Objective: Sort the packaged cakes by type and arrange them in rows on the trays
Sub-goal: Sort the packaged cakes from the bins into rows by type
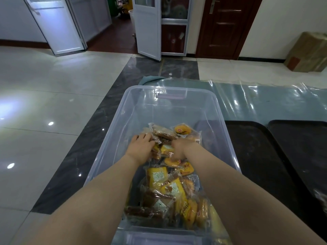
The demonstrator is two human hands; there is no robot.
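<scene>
A clear plastic bin [123, 110] stands in front of me and holds several packaged cakes [164, 190], some in yellow wrappers, some brown in clear wrappers. Both my hands are down inside it. My left hand [141, 147] lies on the pile with its fingers spread over a brown cake pack [163, 133]. My right hand [178, 149] has its fingers curled down into the packs near a yellow one [166, 149]; what it holds is hidden. Two black trays, one near [254, 147] and one far right [300, 138], lie bare to the right of the bin.
The bin and trays rest on a table under a shiny clear plastic sheet [247, 98]. Tiled floor spreads to the left. A cardboard box [307, 52] sits by the far right wall, and open white doors [148, 27] stand at the back.
</scene>
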